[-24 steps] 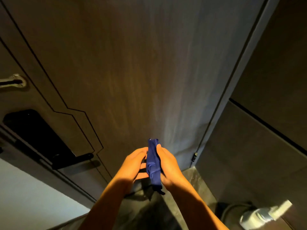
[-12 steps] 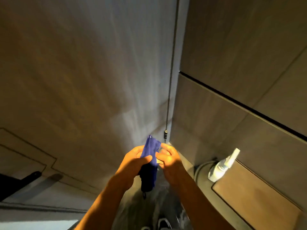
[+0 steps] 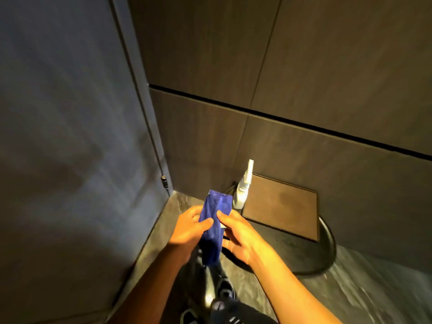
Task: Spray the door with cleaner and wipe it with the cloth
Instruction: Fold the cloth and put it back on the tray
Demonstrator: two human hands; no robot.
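Now my view has swung right off the grey door (image 3: 58, 136); both hands (image 3: 189, 230) (image 3: 240, 235) pinch the folded blue cloth (image 3: 214, 225), white spray bottle (image 3: 243, 190) at the floor's wall edge, so spraying looks next.

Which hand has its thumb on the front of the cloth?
The left hand: its thumb presses across the blue cloth. The right hand pinches the cloth's edge with its fingertips.

Blue cloth (image 3: 214, 224), folded into a long narrow strip, held upright in mid-air. Grey door (image 3: 70, 136), closed, fills the left side. White spray bottle (image 3: 243, 188) stands upright on the floor against the wall, just beyond the cloth.
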